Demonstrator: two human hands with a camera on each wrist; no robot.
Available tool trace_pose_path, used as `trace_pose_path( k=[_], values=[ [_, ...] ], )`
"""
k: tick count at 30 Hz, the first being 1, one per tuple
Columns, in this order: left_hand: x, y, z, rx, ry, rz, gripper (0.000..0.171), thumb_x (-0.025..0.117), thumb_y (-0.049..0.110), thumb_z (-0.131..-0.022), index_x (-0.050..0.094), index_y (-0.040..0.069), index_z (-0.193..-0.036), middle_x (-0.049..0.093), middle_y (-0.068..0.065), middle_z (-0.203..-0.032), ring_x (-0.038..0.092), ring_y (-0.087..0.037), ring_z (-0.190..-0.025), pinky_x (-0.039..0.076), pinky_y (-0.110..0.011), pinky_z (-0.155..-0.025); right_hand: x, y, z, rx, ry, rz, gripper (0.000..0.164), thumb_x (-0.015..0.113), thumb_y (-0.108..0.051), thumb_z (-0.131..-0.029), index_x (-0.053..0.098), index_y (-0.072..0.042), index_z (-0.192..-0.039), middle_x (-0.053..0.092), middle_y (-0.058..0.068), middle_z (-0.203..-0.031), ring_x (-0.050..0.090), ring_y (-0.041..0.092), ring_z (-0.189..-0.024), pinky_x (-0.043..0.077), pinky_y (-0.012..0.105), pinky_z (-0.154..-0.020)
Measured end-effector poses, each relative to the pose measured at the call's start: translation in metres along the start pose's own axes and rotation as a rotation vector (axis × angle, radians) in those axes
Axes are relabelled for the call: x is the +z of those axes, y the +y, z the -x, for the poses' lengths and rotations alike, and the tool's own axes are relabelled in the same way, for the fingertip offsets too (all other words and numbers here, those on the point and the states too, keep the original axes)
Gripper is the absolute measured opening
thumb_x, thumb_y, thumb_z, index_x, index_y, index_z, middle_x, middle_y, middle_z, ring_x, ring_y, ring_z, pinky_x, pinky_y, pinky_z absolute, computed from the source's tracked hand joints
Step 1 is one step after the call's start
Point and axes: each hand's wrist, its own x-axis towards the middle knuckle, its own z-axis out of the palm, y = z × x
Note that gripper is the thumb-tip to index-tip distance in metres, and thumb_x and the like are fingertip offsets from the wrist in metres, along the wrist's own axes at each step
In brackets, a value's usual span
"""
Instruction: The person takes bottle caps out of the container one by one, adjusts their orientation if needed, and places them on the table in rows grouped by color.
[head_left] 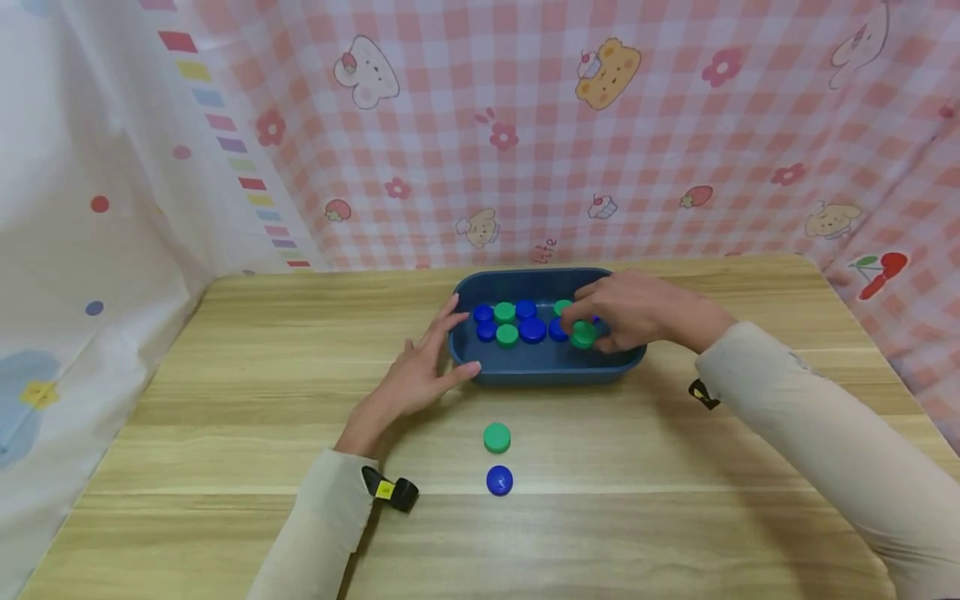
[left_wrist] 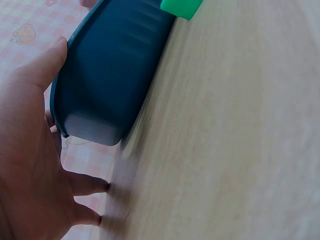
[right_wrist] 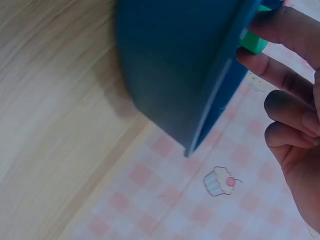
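A dark blue oblong tray holds several round blue caps and green caps. At its left end, my left hand spreads its nearly straight fingers, with thumb and index finger resting on the rim. The left wrist view shows the thumb over the rim and two lower fingertips at the tabletop. My right hand reaches into the tray's right side and pinches a green cap between thumb and finger. That green cap also shows between the fingertips in the right wrist view.
On the wooden table, in front of the tray, lie one green cap and one blue cap. A pink checked curtain hangs right behind the tray, and a white cloth at the left.
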Motion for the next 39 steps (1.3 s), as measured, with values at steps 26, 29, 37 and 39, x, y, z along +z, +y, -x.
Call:
trace_pose_path(
  k=[26,29,37,39],
  values=[
    [0.001,-0.002,0.0,0.002,-0.001,-0.005,0.076,0.047,0.063,-0.091,0.018,0.027,-0.151,-0.007,0.018,-0.158,0.018,-0.027,-0.143,0.006,-0.072,-0.102,-0.013,-0.042,0.019,-0.094,0.053,-0.034,0.035,0.08,-0.026,-0.078,0.063,-0.028,-0.108,0.063,-0.011,-0.101,0.042,0.004,-0.052,0.037,0.021,-0.047],
    [0.001,-0.002,0.0,0.001,-0.001,-0.004,0.076,0.047,0.063,-0.091,0.019,0.027,-0.151,-0.007,0.019,-0.158,0.018,-0.027,-0.143,0.006,-0.073,-0.102,-0.014,-0.049,0.019,-0.119,0.047,-0.032,0.031,0.077,-0.028,-0.08,0.063,-0.028,-0.108,0.062,-0.012,-0.097,0.041,0.004,-0.051,0.038,0.02,-0.047],
    [0.0,-0.001,-0.001,-0.011,-0.004,-0.001,0.075,0.048,0.063,-0.091,0.019,0.028,-0.151,-0.006,0.017,-0.158,0.017,-0.026,-0.143,0.006,-0.072,-0.102,-0.01,-0.066,0.015,-0.185,0.055,-0.027,0.029,0.075,-0.031,-0.084,0.064,-0.024,-0.109,0.06,-0.012,-0.089,0.042,0.005,-0.055,0.038,0.02,-0.05],
    [0.0,-0.001,-0.001,-0.012,-0.004,-0.002,0.075,0.048,0.063,-0.091,0.019,0.028,-0.151,-0.006,0.017,-0.158,0.019,-0.027,-0.142,0.006,-0.073,-0.102,-0.007,-0.07,0.013,-0.206,0.053,-0.034,0.028,0.075,-0.028,-0.084,0.064,-0.023,-0.109,0.061,-0.01,-0.09,0.042,0.005,-0.055,0.038,0.019,-0.05]
  ],
)
